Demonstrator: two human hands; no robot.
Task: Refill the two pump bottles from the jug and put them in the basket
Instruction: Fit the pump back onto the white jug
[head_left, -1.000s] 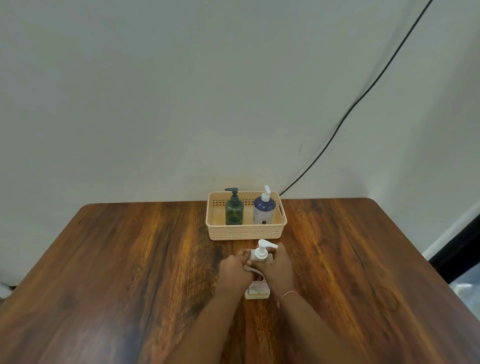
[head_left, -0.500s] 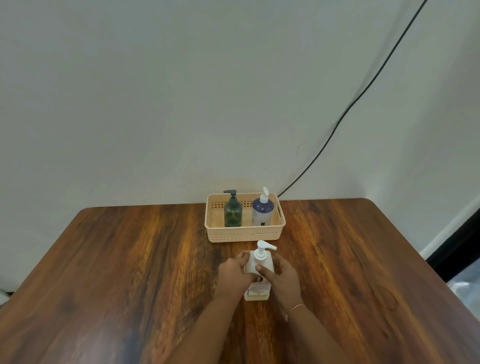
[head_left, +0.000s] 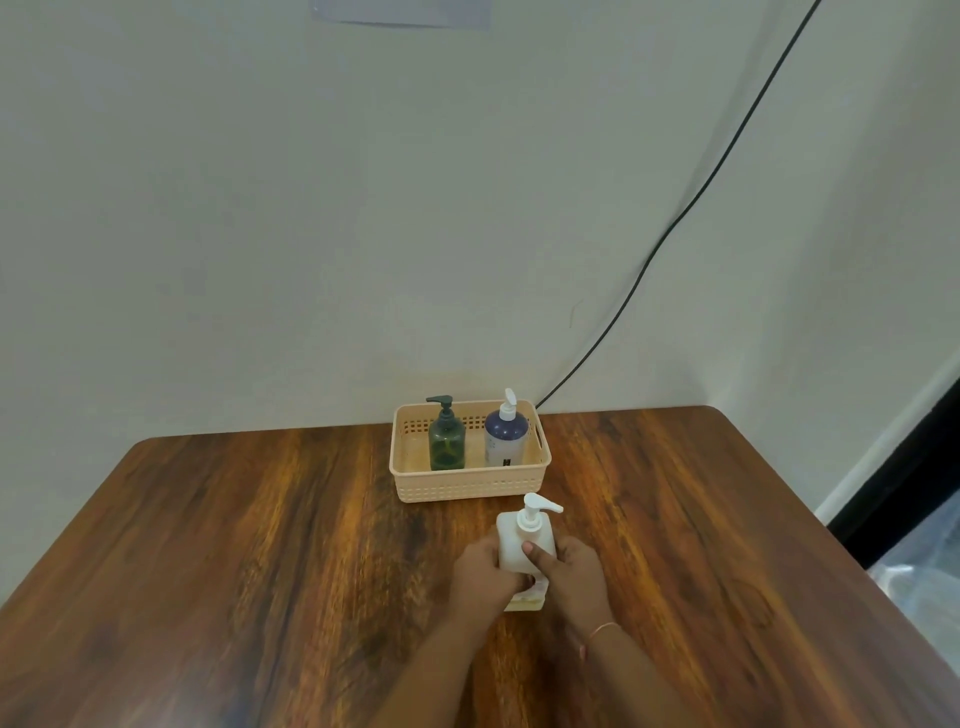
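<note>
A white square jug with a white pump head stands upright on the wooden table, just in front of the basket. My left hand and my right hand clasp its lower body from both sides, my right thumb lying across its front. The peach plastic basket sits at the table's far edge. Inside it stand a dark green pump bottle on the left and a white-and-blue pump bottle on the right, both upright.
A black cable runs down the wall to behind the basket. The table's right edge drops off to a floor area with a dark door frame.
My hands slid down from around the pump head to the jug's lower body, uncovering the pump and shoulders. The jug now stands upright and the camera has tilted up slightly.
</note>
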